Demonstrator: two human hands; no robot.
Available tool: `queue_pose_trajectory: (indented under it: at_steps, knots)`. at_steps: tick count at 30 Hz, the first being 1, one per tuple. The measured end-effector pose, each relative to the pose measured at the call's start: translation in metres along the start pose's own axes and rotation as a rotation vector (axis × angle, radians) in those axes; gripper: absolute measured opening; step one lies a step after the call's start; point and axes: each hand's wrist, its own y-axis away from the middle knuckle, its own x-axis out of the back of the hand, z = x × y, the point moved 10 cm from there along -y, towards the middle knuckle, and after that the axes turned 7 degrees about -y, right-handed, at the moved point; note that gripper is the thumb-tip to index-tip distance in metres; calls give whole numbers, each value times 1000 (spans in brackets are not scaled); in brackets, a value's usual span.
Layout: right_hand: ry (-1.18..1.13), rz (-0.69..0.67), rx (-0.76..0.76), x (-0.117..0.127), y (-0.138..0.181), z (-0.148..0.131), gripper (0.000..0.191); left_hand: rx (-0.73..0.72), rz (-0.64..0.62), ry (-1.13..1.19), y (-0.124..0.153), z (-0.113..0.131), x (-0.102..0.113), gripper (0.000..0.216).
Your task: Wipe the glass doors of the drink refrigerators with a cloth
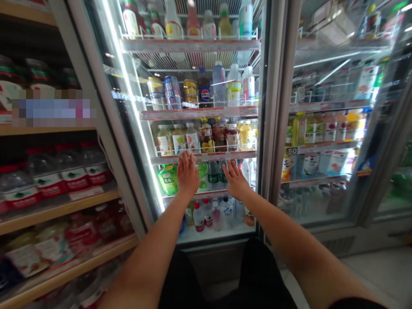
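The left hand (189, 175) and right hand (237, 181) are spread open, seemingly empty, with the green bottles (213, 172) standing upright beyond and between them, nearer the right, behind the shelf's front edge (212, 194); contact I cannot tell.

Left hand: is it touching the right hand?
Apart: the head view shows the left hand and right hand separated, with bottles visible between them.

Red-labelled bottles (75, 173) line a left-hand shelf (64, 210); pale floor (383, 274) lies right.
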Motion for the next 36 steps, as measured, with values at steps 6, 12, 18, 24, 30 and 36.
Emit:
queue_pose_trajectory:
  at_steps: [6, 12, 18, 24, 30, 36]
  knots:
    - [-160, 113, 10, 13, 3, -12, 84, -379, -137, 86, 25, 47, -28, 72]
    - [-531, 277, 155, 25, -7, -48, 70, -347, -40, 372, 28, 51, -34, 80]
    - [-622, 461, 57, 17, -22, -50, 62, -381, -39, 509, 33, 56, -29, 86]
    - [-379, 561, 210, 66, -40, -37, 48, -249, 69, 107, 12, -9, 3, 68]
    - [-110, 570, 186, 103, -49, -8, 66, -254, 78, -98, 4, -48, -14, 61]
    - [194, 333, 337, 28, -29, -26, 81, -255, 204, -117, 9, -49, -22, 66]
